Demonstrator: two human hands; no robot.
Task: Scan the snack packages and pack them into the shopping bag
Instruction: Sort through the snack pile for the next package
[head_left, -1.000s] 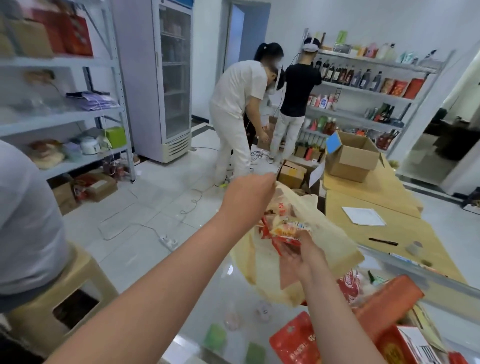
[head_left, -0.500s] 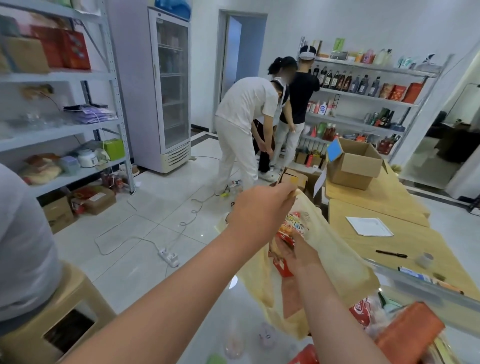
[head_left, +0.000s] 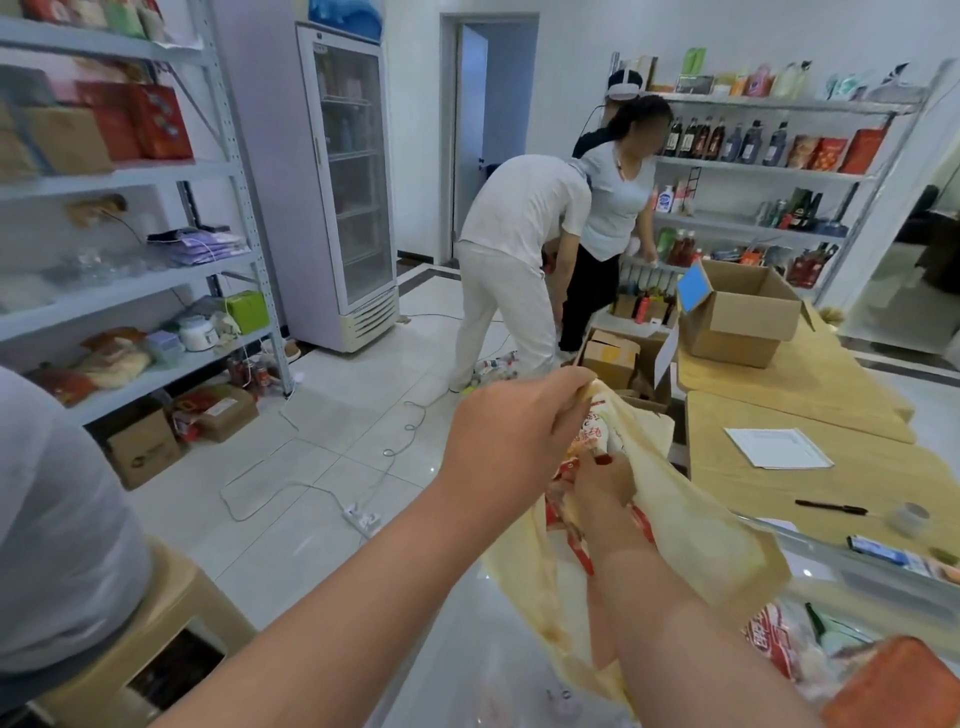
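Observation:
A pale yellow plastic shopping bag (head_left: 691, 525) hangs open above the glass counter. My left hand (head_left: 511, 434) grips its top edge and holds it up. My right hand (head_left: 605, 493) reaches down into the bag's mouth, its fingers curled round a red and white snack package (head_left: 587, 439) that sits partly inside. The fingertips are hidden by the bag and the package. More red and orange snack packages (head_left: 779, 642) lie on the counter at the lower right.
A wooden table (head_left: 831, 493) to the right holds a paper sheet (head_left: 776, 447), a pen (head_left: 831, 507) and an open cardboard box (head_left: 737, 312). Three people stand by the far shelves (head_left: 769, 166). A seated person (head_left: 57, 519) is at left. A power strip (head_left: 361, 517) and cables lie on the floor.
My right hand has pushed the snack package deeper into the bag. My left hand has lifted the bag's edge. The view has tilted up, hiding most of the counter.

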